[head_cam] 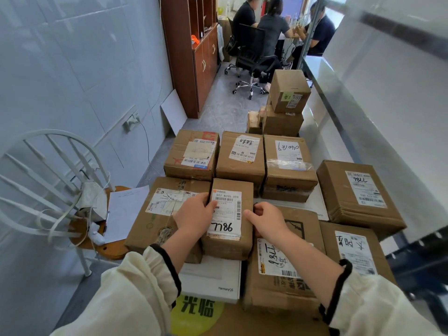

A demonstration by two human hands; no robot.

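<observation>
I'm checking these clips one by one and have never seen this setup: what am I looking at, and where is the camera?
There is no machine: a person works bare-handed, and the one picture comes from a camera worn on their head, looking forward and down. The left hand and right hand grip the two sides of a small cardboard box. Around it lie more parcels, with a white box partly under it. A chair stands at the left; people sit at the back.
</observation>
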